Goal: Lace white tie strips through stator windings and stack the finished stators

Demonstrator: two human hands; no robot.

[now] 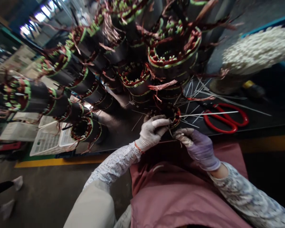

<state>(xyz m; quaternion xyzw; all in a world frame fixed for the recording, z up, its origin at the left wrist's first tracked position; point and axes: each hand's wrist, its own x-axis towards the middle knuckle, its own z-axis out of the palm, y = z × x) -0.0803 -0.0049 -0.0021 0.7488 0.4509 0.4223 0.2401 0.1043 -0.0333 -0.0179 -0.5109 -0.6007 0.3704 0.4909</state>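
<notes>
My left hand (154, 129), in a white knitted glove, is closed on the near left rim of a small wound stator (177, 114) on the bench in front of me. Copper windings and greenish slot pieces line the stator's rim. Just to its right, my right hand (200, 146), in a purple glove, has thumb and fingers pinched together. A small whitish tip shows at the pinch, too small to name. From the stator's right side a thin white stick (209, 114) reaches across red-handled scissors (222, 126). Blur and gloves hide the fingertips' exact contact.
Stacked stators (173, 60) with loose copper leads crowd the bench behind and left. Thin white strips (197, 88) lie scattered near the scissors. A heaped container of white pieces (258, 47) stands at right; white plastic baskets (46, 139) sit at left. Another person's feet (17, 183) show lower left.
</notes>
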